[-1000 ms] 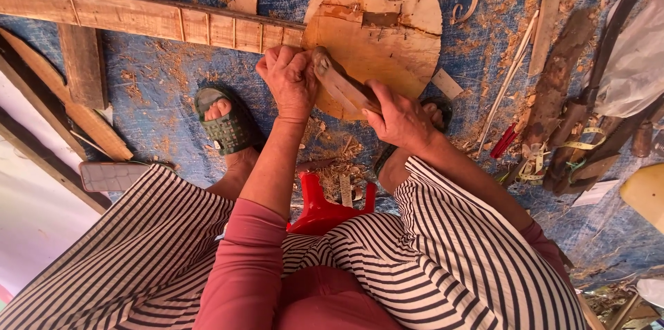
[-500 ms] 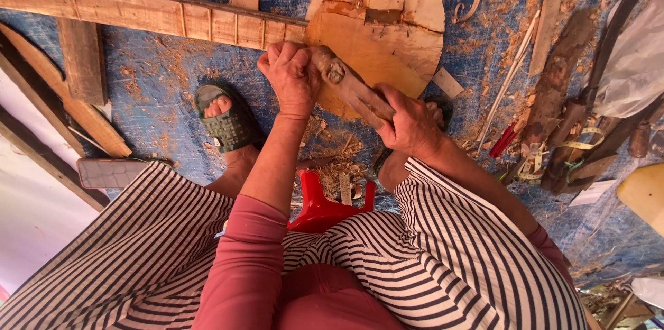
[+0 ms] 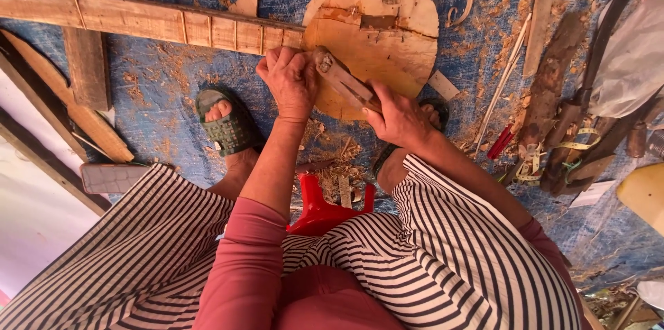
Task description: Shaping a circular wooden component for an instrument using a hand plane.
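My left hand (image 3: 289,82) grips the far end of a short brown wooden piece (image 3: 344,81) that slants over the near edge of a round wooden block (image 3: 387,46). My right hand (image 3: 400,119) holds the near end of the same piece, fingers wrapped around it. Both hands sit just above my knees, over the blue cloth on the ground. The part of the piece inside each palm is hidden.
A long wooden plank (image 3: 138,20) runs left of the block. My sandalled left foot (image 3: 227,122) rests on the blue cloth (image 3: 159,95), strewn with wood shavings (image 3: 332,157). A red stool (image 3: 321,209) shows between my knees. Tools and straps (image 3: 553,143) lie at the right.
Both hands have shifted slightly with the wooden piece, its far end now a little higher against the block's edge. The grip is unchanged.
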